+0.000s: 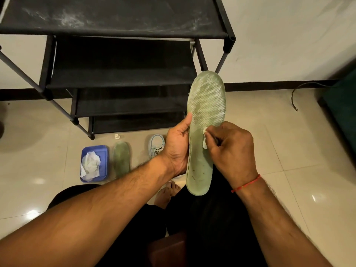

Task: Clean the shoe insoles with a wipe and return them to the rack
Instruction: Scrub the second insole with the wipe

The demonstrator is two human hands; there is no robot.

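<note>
Near the middle of the frame, the left hand [176, 149] holds the green insole [208, 97] upright, toe end up. Its grip is closed round the left edge with the thumb on the front, so the face stays steady and turned to the person. The right hand [233, 151] pinches a small white wipe [204, 140] and presses it on the insole's middle, probably to rub the whitish patch. At lower left a second insole [121, 158] lies on the floor between a blue tray [104, 149] of crumpled wipes and a shoe [157, 144], within reach. The rack [115, 20] stands behind, at upper left.
</note>
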